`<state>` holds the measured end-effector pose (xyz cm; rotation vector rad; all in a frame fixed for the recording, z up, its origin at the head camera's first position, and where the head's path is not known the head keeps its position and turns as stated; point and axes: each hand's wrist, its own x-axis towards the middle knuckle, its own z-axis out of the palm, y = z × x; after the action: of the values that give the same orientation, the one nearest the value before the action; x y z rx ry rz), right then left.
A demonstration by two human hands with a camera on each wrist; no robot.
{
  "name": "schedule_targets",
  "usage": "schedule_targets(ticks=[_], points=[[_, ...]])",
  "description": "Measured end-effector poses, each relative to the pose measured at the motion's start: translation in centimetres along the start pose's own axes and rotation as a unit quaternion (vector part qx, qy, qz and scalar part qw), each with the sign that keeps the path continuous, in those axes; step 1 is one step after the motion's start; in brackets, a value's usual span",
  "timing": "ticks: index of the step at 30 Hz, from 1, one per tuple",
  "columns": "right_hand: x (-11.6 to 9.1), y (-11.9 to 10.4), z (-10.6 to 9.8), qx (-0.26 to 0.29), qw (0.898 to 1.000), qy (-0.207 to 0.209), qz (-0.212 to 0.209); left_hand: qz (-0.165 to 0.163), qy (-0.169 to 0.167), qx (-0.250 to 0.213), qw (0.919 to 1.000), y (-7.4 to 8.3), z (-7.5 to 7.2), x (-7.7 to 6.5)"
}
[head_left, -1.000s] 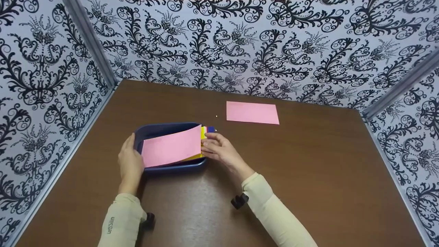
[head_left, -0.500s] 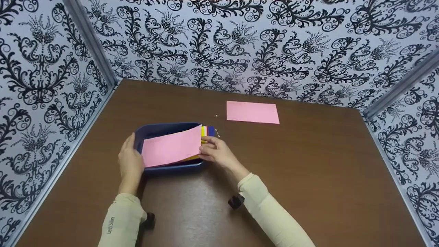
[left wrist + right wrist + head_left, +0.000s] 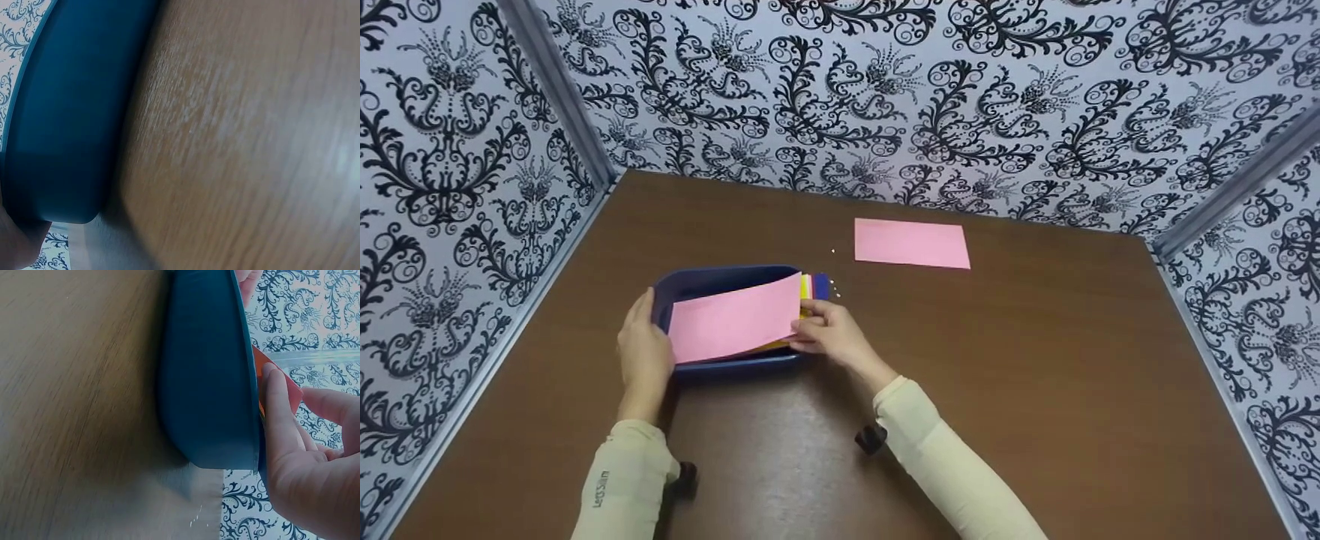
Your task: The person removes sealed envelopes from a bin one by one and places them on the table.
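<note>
A dark blue plastic bin stands on the table with coloured sheets in it. On top lies a pink sheet of paper, its right end raised. My right hand pinches that sheet at its lower right corner; in the right wrist view the thumb is beside the bin's rim, and the sheet's corner looks reddish. Yellow, white and blue edges stick out past the bin's right end. My left hand holds the bin's left end; the left wrist view shows little of it beside the bin's wall.
A second pink sheet lies flat near the back wall. Several tiny white bits are scattered right of the bin. Patterned walls enclose the brown table at the back and sides.
My right hand has moved slightly left, and its thumb has closed onto the pink sheet's corner. More white bits show beside the bin. My left hand keeps its place.
</note>
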<state>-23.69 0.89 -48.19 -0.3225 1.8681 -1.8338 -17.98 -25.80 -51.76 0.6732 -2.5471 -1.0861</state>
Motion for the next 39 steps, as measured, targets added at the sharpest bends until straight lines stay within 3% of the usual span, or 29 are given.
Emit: schedule_targets(ticks=[16, 29, 39], points=[[0.1, -0.1, 0.6, -0.035, 0.998, 0.041, 0.021, 0.003, 0.002, 0.003, 1.0, 0.0, 0.0, 0.1], [-0.4, 0.2, 0.7, -0.035, 0.998, 0.051, 0.0, -0.003, -0.008, 0.008, 0.9999, 0.0, -0.1, 0.0], [-0.9, 0.5, 0.4, -0.017, 0.998, 0.055, -0.019, 0.009, 0.004, 0.006, 0.9999, -0.1, 0.0, 0.1]])
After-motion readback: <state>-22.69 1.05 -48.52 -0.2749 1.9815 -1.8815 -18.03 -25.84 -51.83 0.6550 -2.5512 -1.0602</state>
